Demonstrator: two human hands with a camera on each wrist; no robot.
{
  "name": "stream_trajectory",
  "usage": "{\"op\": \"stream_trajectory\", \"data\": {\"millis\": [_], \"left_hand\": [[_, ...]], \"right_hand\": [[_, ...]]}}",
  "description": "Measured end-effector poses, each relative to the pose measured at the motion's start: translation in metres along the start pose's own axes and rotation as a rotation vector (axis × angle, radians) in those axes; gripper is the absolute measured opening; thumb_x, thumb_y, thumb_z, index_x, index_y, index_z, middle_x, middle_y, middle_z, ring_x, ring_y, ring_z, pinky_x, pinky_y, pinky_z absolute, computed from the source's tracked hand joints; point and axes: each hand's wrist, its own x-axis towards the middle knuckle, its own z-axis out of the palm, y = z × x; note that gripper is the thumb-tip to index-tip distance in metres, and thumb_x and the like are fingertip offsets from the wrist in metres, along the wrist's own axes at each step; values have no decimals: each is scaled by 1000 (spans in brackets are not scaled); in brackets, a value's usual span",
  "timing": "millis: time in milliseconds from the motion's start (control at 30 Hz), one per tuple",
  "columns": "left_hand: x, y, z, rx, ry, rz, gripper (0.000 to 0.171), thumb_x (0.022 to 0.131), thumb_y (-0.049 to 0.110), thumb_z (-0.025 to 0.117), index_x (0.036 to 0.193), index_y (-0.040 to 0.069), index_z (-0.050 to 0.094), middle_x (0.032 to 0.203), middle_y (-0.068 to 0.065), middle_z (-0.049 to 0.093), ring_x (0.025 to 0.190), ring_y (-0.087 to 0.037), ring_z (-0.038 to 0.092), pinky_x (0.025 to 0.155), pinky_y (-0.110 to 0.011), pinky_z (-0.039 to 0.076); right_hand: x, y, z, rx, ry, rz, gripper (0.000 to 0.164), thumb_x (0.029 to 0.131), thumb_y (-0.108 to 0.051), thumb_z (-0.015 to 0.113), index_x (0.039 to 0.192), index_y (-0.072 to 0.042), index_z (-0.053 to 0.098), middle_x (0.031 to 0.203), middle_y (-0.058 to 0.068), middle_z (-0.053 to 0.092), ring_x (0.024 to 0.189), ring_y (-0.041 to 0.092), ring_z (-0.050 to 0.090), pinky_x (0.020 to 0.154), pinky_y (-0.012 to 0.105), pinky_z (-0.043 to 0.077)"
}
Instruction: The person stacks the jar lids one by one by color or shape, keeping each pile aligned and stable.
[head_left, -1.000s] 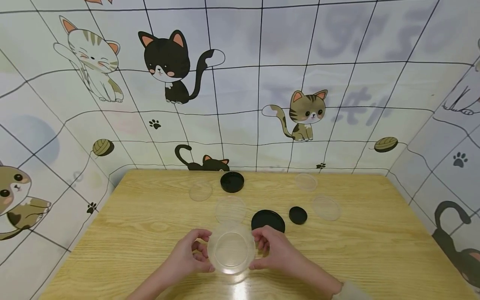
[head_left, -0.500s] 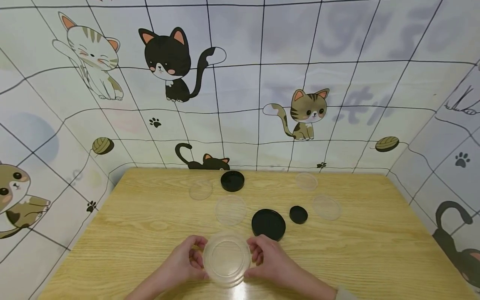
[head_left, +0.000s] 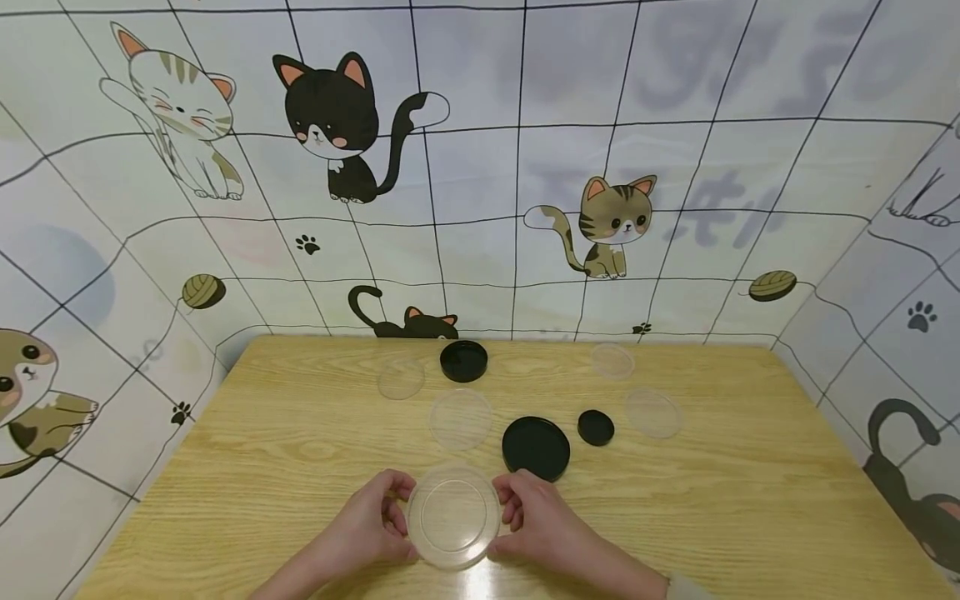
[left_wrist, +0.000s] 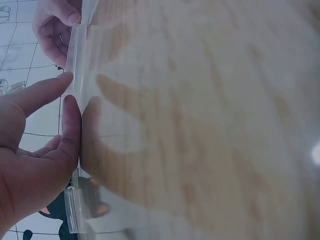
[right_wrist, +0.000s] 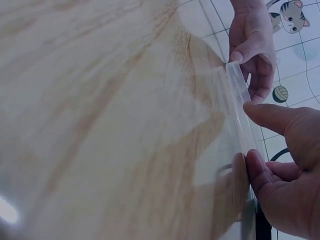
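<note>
A clear round plastic lid (head_left: 453, 515) with a raised inner ring lies flat at the front of the wooden table, low against the surface. My left hand (head_left: 375, 518) holds its left rim, thumb near the front and fingers toward the back. On the opposite rim, my right hand (head_left: 538, 518) grips in the same way. Both wrist views show the lid's thin edge (left_wrist: 77, 55) between the two hands, close to its reflection in the tabletop. Just behind the right hand sits a large black round lid (head_left: 536, 450).
Behind the hands lie several clear discs, one (head_left: 461, 419) in the middle, one (head_left: 401, 378) back left, others (head_left: 653, 413) to the right. A small black disc (head_left: 596, 427) and a black shallow dish (head_left: 463, 361) stand farther back. A cat-patterned cloth (head_left: 480, 208) encloses the table.
Both hands have brought the clear lid down and nearer, slightly left, away from the middle clear disc and the large black lid. In the last half second they have hardly moved.
</note>
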Motion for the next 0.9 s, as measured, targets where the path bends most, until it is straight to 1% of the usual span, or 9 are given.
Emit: {"op": "stream_trajectory", "data": {"millis": [167,533,600,767,833,900], "left_hand": [[1,0,0,-4,8,-3,77,63,-12,87,128,-9,48,113,-15,57,81,-20,59,67,-25,54],[1,0,2,-21,9,-25,82,65,-13,87,134,-11,44,121,-18,54,84,-22,58,69,-26,54],[1,0,2,-17,3,-16,84,65,-13,88,136,-12,43,122,-18,54,84,-21,58,69,-25,54],[3,5,-5,63,-35,30,94,66,-11,90,143,-13,37,127,-20,49,83,-20,58,68,-25,53],[6,9,-10,105,-52,31,96,67,-9,90,146,-10,35,129,-20,46,83,-20,57,67,-25,53],[11,13,-16,126,-54,33,96,69,-7,90,148,-7,35,130,-21,44,83,-21,57,67,-26,53]], "right_hand": [[0,-2,0,-11,5,1,60,67,-7,94,117,2,61,94,1,53,76,7,55,69,22,51],[-2,-1,0,-21,9,1,59,69,-8,93,117,1,60,95,2,53,77,7,55,70,22,50],[-2,-1,-1,-17,7,4,62,69,-8,93,120,2,60,96,2,53,77,7,55,71,22,51],[-3,-4,-5,-15,-10,18,78,71,-11,94,135,8,53,101,1,53,79,7,56,71,22,52],[-2,-7,-9,-35,-6,6,81,72,-11,95,138,8,52,102,2,54,79,7,56,71,22,52],[1,-12,-15,-57,8,-15,81,72,-9,95,139,8,51,104,3,54,80,8,56,70,23,52]]}}
